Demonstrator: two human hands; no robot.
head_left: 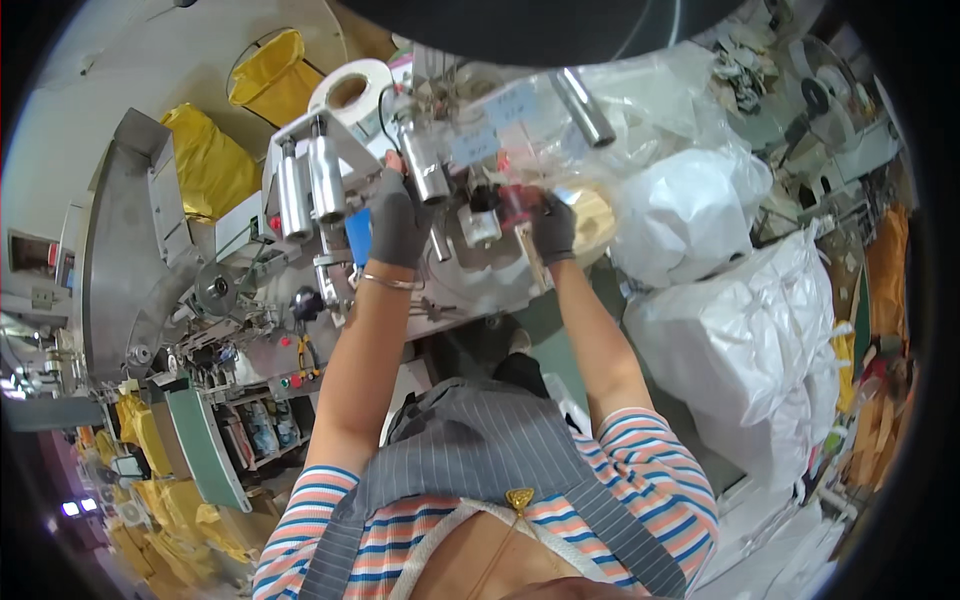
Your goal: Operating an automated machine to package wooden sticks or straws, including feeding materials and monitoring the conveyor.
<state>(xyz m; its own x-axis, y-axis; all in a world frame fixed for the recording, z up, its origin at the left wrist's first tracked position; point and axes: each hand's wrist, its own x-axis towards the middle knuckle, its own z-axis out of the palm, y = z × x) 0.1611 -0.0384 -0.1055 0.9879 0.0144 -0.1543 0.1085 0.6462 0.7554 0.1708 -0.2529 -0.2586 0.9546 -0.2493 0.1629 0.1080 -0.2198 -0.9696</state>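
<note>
My left hand (397, 222), in a grey fingerless glove, reaches up beside a shiny metal roller (422, 170) of the machine. One bare fingertip shows at the roller's upper left; the other fingers are hidden behind the hand. My right hand (553, 228), gloved alike, is curled at a blurred red piece (516, 203), and its fingers are mostly out of sight. Just below that piece a narrow pale bar (532, 256) slants down toward me. Between the hands sits a small metal block (481, 227) with a dark knob on top.
Upright metal rollers (325, 175) and a white label roll (350, 92) stand left of my hands. Clear plastic film (640, 105) covers the back right. Large white sacks (735, 330) crowd my right side. A round wooden piece (590, 222) lies beside my right hand. Pliers (307, 357) rest at the left.
</note>
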